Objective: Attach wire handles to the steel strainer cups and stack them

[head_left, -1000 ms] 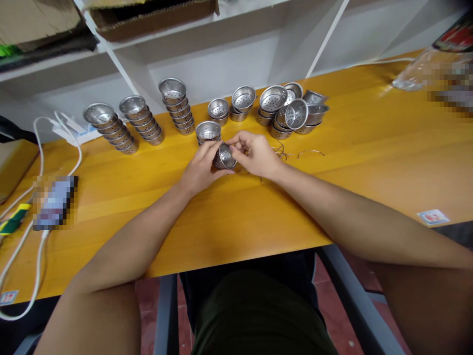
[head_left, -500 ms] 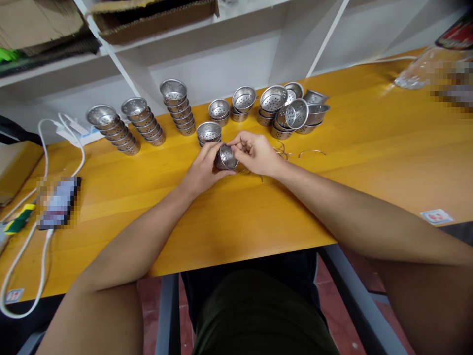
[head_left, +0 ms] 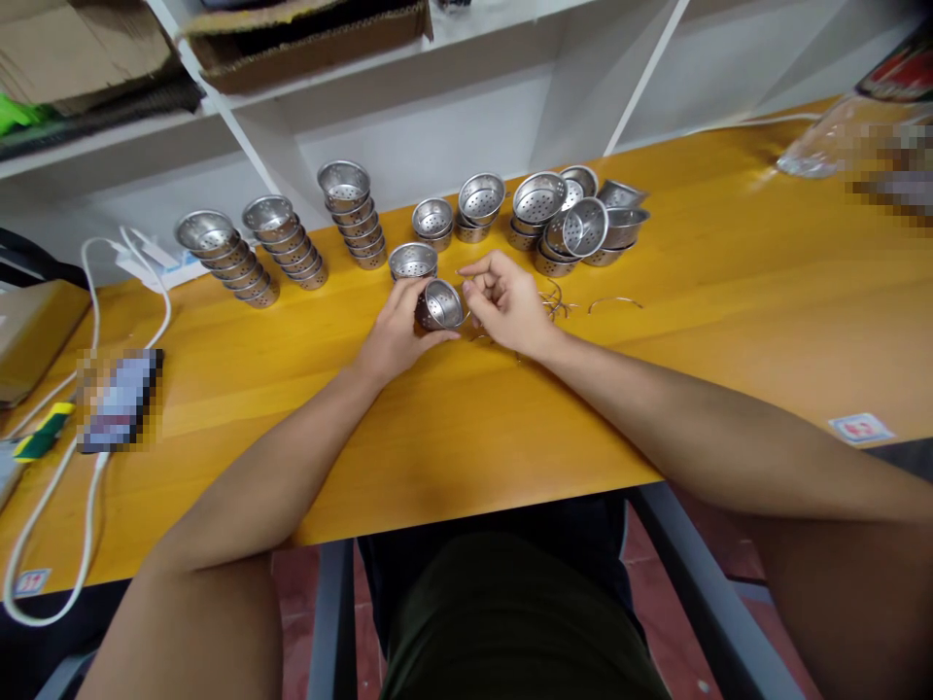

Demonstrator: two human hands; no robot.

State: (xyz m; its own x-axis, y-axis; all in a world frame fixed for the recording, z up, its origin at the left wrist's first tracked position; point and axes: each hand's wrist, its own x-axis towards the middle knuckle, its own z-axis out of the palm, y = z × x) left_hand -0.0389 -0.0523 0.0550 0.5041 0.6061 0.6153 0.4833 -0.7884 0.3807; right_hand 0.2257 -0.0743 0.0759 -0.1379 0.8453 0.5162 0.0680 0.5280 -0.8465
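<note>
My left hand (head_left: 397,333) is closed around a small perforated metal strainer cup (head_left: 441,304), its open mouth tilted toward my right hand. Just right of the cup's rim is my right hand (head_left: 506,301), its index finger stretched out and its thumb a little apart; the other fingers curl in. I make out nothing held there. A thin wire end shows near the thumb, but whether it joins the cup I cannot tell. Beside this hand lie thin curved wires (head_left: 558,303) and one single bent wire (head_left: 616,300). Directly behind the held cup stands a short stack of cups (head_left: 413,259).
Tall stacks of strainer cups (head_left: 264,251) line the back left; more cups (head_left: 575,228) cluster at back right. At left are a phone (head_left: 120,401), a white cable (head_left: 91,506) and a cardboard box (head_left: 36,335). A plastic bottle (head_left: 823,141) stands far right.
My right hand has drawn slightly away from the cup's rim, and its index finger has straightened. The cup in my left hand has shifted slightly left, its mouth more visible.
</note>
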